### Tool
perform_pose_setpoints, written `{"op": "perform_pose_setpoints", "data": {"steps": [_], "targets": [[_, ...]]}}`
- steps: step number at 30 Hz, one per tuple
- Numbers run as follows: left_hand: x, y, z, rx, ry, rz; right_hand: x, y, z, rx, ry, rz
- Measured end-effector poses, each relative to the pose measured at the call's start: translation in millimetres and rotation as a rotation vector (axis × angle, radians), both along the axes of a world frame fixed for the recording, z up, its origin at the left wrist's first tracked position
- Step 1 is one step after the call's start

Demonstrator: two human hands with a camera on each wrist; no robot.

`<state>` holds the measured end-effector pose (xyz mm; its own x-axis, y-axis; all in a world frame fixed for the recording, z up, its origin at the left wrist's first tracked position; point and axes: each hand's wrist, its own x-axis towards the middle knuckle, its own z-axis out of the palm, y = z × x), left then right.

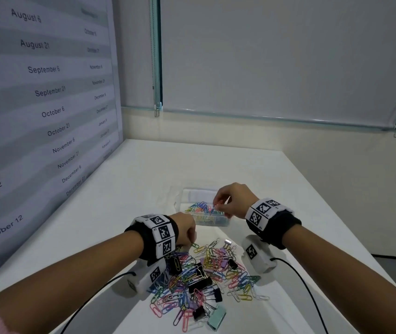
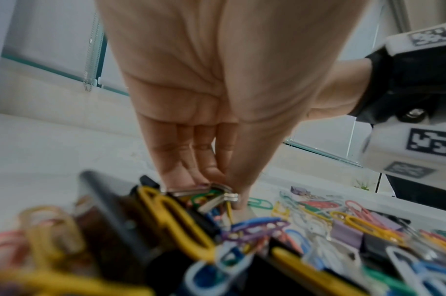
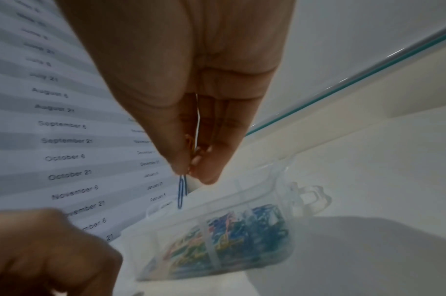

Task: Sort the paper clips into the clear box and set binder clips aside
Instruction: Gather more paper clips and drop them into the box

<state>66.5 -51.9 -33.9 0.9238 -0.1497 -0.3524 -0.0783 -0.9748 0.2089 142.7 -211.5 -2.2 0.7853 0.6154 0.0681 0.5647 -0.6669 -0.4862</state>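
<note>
A heap of coloured paper clips [image 1: 206,278] mixed with black, purple and mint binder clips [image 1: 199,284] lies on the white table. My left hand [image 1: 187,233] reaches into the heap's far left edge, and in the left wrist view its fingertips [image 2: 216,180] pinch the silver wire handles of a binder clip [image 2: 218,195]. Behind the heap stands the clear box [image 1: 206,213], partly filled with clips. My right hand [image 1: 228,201] hovers over the clear box [image 3: 216,236] and pinches a blue paper clip [image 3: 181,192] that hangs down toward it.
A wall poster with printed dates [image 1: 47,92] rises along the table's left side. Black cables [image 1: 312,297] trail from both wrist cameras over the table. The table's right edge [image 1: 351,227] drops to the floor. A window blind hangs behind.
</note>
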Motion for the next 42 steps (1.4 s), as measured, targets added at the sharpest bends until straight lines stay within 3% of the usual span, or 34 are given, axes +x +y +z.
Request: {"op": "perform_pose_setpoints", "data": {"steps": [4,8,12,17,23,30,37,42], "targets": [[-2,-2,0,0.008,-0.012,-0.015,5,1,-3,0.068,0.003,-0.085],[-2,-2,-1,0.017,-0.040,-0.037,-2,-4,-9,-0.003,0.011,-0.029],[1,1,1,-0.006,-0.093,-0.036,-16,-9,-12,-0.189,0.043,0.126],[13,4,14,-0.182,-0.283,0.039,-34,-8,-26,-0.450,0.044,0.260],[28,3,32,-0.326,-0.439,0.163,-42,-3,-32,-0.343,0.134,0.278],[25,6,21,-0.252,-0.360,0.177,-40,-6,-31,-0.323,0.150,0.240],[-1,4,14,-0.040,-0.048,0.005,-26,-12,-27,-0.188,0.178,0.152],[-11,5,8,0.038,0.000,-0.003,-15,-15,-19,-0.090,0.197,0.077]]}}
